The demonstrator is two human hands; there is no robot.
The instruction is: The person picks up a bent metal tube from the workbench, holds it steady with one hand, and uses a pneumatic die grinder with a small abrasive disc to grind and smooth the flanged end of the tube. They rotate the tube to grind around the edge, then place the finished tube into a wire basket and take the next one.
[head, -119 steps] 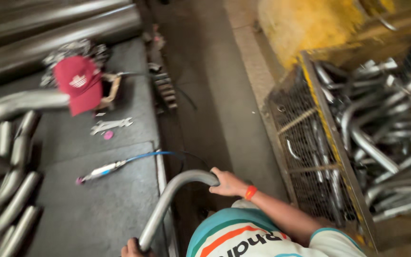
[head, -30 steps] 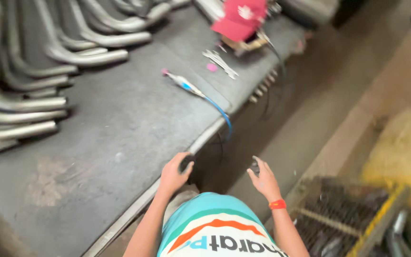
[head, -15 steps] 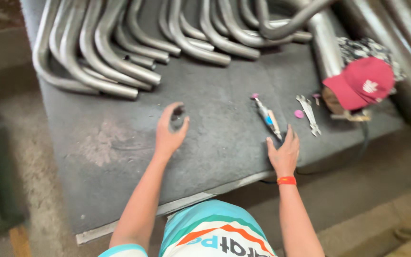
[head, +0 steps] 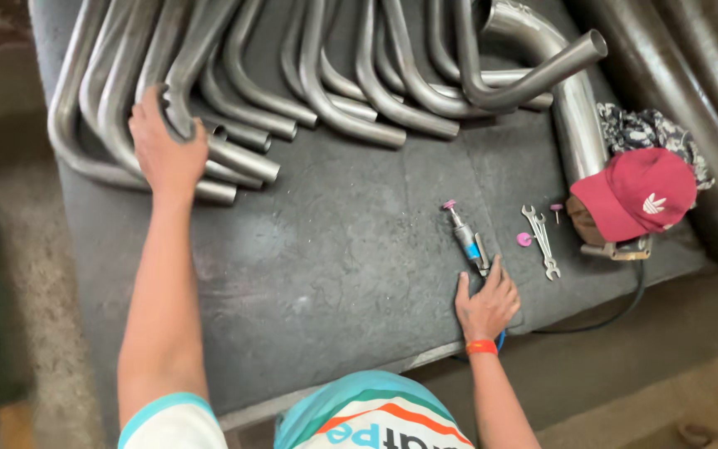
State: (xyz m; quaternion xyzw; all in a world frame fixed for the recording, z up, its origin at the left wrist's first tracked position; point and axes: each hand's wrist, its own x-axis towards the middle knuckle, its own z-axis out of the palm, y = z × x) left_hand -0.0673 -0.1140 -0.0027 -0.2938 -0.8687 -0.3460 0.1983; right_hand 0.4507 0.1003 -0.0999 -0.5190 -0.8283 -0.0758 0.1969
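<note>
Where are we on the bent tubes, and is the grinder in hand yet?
Done: many bent steel tubes lie in rows on the bench. In hand: the left hand rests on one tube end; the right hand touches the rear of the die grinder, no closed grip visible. Left: grinder unlifted; wrenches and spare pink stones lie untouched.
</note>
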